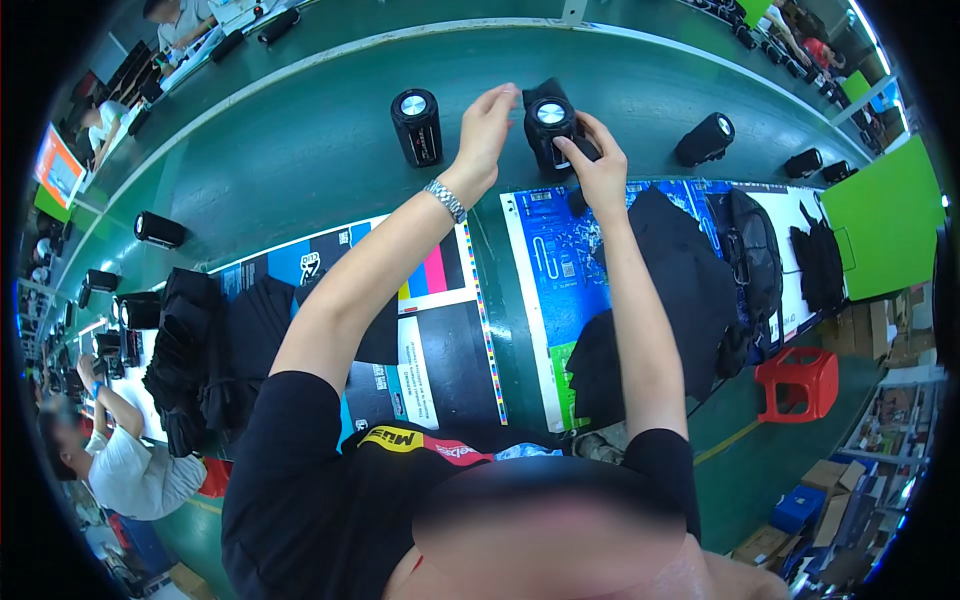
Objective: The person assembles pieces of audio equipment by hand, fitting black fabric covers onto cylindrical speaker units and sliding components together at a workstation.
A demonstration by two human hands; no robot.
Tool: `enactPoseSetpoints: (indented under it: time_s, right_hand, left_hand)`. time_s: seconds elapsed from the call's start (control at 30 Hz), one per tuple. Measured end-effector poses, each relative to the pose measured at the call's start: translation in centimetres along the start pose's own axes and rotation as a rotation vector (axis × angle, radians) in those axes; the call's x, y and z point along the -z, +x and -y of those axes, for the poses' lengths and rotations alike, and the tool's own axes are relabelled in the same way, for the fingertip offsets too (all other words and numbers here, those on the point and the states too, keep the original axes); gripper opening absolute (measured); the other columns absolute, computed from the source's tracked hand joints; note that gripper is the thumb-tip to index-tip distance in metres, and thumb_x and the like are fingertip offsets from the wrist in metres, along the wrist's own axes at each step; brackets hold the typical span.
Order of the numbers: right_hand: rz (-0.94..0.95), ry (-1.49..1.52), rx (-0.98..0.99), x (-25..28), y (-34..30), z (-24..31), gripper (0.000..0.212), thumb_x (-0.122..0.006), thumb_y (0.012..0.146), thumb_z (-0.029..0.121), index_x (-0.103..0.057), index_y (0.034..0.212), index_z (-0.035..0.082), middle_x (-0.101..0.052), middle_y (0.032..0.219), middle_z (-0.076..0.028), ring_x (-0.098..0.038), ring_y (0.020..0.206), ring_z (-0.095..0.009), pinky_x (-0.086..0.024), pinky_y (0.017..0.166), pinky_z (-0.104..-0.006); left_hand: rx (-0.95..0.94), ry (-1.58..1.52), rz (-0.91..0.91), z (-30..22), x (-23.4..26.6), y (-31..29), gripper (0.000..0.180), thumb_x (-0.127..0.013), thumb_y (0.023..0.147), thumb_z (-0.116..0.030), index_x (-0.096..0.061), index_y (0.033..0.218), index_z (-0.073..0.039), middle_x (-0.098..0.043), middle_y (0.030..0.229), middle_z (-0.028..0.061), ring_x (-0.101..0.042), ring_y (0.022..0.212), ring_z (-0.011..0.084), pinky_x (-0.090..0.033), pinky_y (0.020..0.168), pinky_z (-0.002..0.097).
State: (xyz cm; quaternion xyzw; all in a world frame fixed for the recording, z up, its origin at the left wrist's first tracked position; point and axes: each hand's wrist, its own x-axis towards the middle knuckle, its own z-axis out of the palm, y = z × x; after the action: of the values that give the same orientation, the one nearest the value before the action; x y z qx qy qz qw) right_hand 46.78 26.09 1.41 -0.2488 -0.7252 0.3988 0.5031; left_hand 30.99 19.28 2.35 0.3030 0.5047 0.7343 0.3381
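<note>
A black cylindrical speaker (551, 128) with a shiny silver end stands upright on the green conveyor belt ahead of me. My right hand (600, 165) grips its right side, thumb toward the near face and fingers behind. Black fabric (543, 90) shows behind the speaker's top and also near its lower right, partly hidden by my hand. Just to the left, apart from the speaker, is my left hand (486, 130), fingers stretched forward with nothing seen in them. Another black speaker (417, 128) stands on the belt left of that hand.
More speakers lie on the belt, one to the right (705, 139) and one at the far left (160, 230). Black cloth pouches (665, 290) are heaped on the printed sheets (540, 270). A red stool (797, 384) stands at right; a co-worker (135, 465) sits at left.
</note>
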Motion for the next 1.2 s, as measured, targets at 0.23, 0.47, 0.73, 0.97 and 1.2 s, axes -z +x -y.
enactPoseSetpoints:
  time_s: [0.23, 0.47, 0.73, 0.97, 1.2]
  right_hand:
    - [-0.047, 0.167, -0.002, -1.1, 0.5, -1.5, 0.046, -0.072, 0.078, 0.003, -0.053, 0.119, -0.006, -0.062, 0.113, -0.015, -0.059, 0.107, -0.019, -0.044, 0.094, -0.0292]
    - [0.049, 0.285, -0.134, 0.4, 1.5, -2.3, 0.058, -0.075, 0.076, 0.006, -0.046, 0.125, -0.006, -0.059, 0.114, -0.016, -0.056, 0.111, -0.02, -0.045, 0.094, -0.0314]
    - [0.045, 0.055, -0.252, 0.9, 3.6, -4.3, 0.056, -0.082, 0.071, 0.03, -0.061, 0.108, -0.007, -0.068, 0.096, -0.015, -0.065, 0.088, -0.016, -0.052, 0.076, -0.0275]
    - [0.019, -0.166, -0.232, 1.5, 4.2, -5.2, 0.058, -0.082, 0.066, 0.042, -0.068, 0.101, -0.002, -0.07, 0.091, -0.013, -0.068, 0.082, -0.017, -0.052, 0.074, -0.0284]
    - [0.022, -0.266, -0.196, 2.0, 6.1, -5.4, 0.063, -0.078, 0.068, 0.051, -0.068, 0.102, -0.001, -0.071, 0.088, -0.014, -0.069, 0.08, -0.019, -0.053, 0.072, -0.0287]
  left_hand:
    - [-0.246, 0.233, 0.19, -1.2, -0.9, 5.2, 0.037, -0.06, 0.092, -0.031, -0.064, 0.113, 0.0, -0.066, 0.095, 0.0039, -0.056, 0.08, 0.0102, -0.045, 0.069, 0.0242]
    - [0.189, 0.86, 0.628, -1.9, -1.1, 11.0, 0.035, -0.068, 0.083, -0.039, -0.071, 0.092, -0.006, -0.061, 0.077, 0.002, -0.049, 0.064, 0.0098, -0.041, 0.055, 0.0238]
    - [-0.687, 1.33, 0.563, -3.9, -4.9, 9.5, 0.031, -0.065, 0.082, -0.035, -0.072, 0.083, -0.006, -0.066, 0.069, 0.0132, -0.061, 0.06, 0.0278, -0.048, 0.058, 0.0367]
    - [-0.675, 1.256, 0.596, -4.4, -5.0, 7.7, 0.034, -0.064, 0.087, -0.032, -0.068, 0.091, 0.002, -0.065, 0.075, 0.0138, -0.061, 0.066, 0.023, -0.048, 0.061, 0.0316]
    - [-0.568, 0.971, 0.534, -5.3, -6.3, 6.1, 0.03, -0.064, 0.082, -0.026, -0.067, 0.075, 0.004, -0.062, 0.066, 0.0196, -0.06, 0.059, 0.0299, -0.046, 0.057, 0.0367]
